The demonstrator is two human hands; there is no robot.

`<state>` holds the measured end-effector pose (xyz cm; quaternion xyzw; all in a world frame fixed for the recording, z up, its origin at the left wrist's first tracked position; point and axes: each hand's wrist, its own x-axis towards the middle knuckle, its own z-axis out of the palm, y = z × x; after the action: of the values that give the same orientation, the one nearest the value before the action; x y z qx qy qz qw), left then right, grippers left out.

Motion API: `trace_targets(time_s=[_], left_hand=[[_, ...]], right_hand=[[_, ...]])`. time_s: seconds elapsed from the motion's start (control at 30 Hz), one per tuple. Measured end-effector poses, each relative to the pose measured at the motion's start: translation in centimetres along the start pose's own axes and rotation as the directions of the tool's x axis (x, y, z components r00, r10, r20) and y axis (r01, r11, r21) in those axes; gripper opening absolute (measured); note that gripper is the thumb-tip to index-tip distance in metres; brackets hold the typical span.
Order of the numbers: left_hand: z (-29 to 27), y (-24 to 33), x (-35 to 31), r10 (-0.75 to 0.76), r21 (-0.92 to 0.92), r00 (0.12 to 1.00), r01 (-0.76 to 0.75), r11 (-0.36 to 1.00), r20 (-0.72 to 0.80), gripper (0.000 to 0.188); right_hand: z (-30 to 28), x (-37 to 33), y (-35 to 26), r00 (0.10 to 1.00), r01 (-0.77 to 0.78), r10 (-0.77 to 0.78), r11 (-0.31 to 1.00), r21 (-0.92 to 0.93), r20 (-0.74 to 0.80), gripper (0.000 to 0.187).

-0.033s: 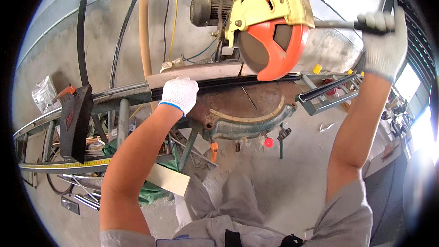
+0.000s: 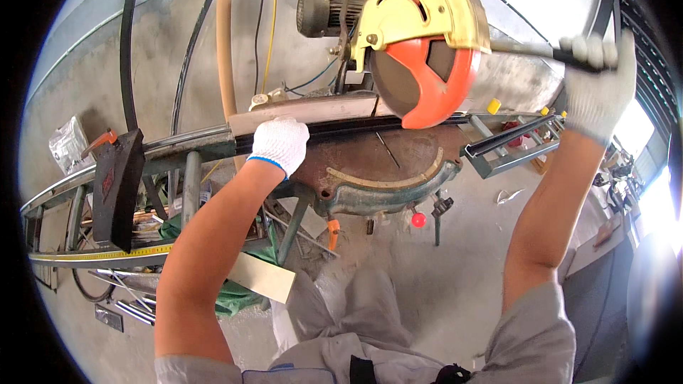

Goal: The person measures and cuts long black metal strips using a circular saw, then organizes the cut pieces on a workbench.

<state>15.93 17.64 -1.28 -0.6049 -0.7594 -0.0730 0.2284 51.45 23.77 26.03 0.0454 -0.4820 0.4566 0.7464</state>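
A miter saw with a yellow and orange blade guard (image 2: 445,75) is raised above its round brown table (image 2: 341,160). My right hand (image 2: 601,82), in a white knit glove, is wrapped round the black grip of the saw's handle (image 2: 523,48). Against the pale fence (image 2: 306,110) lies a long black bar (image 2: 341,128), running across the table below the blade. My left hand (image 2: 279,146), also gloved, is closed over this bar left of the blade. Its fingertips are hidden behind the knuckles.
To the left a metal rail stand carries a black block stop (image 2: 117,192) with an orange lever, and a yellow measuring tape (image 2: 135,252). A motor (image 2: 316,13) sits behind the guard. A red knob (image 2: 418,220) juts from the saw base. A support frame (image 2: 512,149) extends right.
My right hand has come down slightly with the handle, and the saw's guard has dropped a little with it. My left hand stays on the bar.
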Motion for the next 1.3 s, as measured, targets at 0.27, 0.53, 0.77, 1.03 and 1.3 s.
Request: trace_targets(time_s=[0.27,0.53,0.77,1.03,1.3], left_hand=[[-0.3,0.2,0.2,0.005,-0.006,1.000,-0.005,1.000,0.010,0.021],[-0.4,0.4,0.5,-0.020,-0.008,0.999,0.020,1.000,0.042,0.025],[-0.2,0.6,0.1,-0.025,-0.018,1.000,0.025,1.000,0.005,0.024],[-0.5,1.1,0.6,0.025,-0.006,1.000,-0.025,1.000,-0.018,0.026],[-0.9,0.4,0.4,0.083,0.108,0.996,-0.086,0.990,0.032,0.022]], right_hand=[[-5.6,-7.4,0.4,0.993,0.084,-0.090,0.993,0.082,0.073,0.050],[-9.1,-10.2,0.9,0.967,0.054,-0.086,0.990,0.133,0.241,0.048],[-9.7,-11.8,1.5,0.954,0.112,-0.146,0.984,0.140,0.261,0.046],[-11.2,-11.7,1.8,0.932,0.164,-0.207,0.973,0.160,0.299,0.041],[-11.6,-14.0,2.5,0.961,0.200,-0.216,0.974,0.106,0.175,0.034]])
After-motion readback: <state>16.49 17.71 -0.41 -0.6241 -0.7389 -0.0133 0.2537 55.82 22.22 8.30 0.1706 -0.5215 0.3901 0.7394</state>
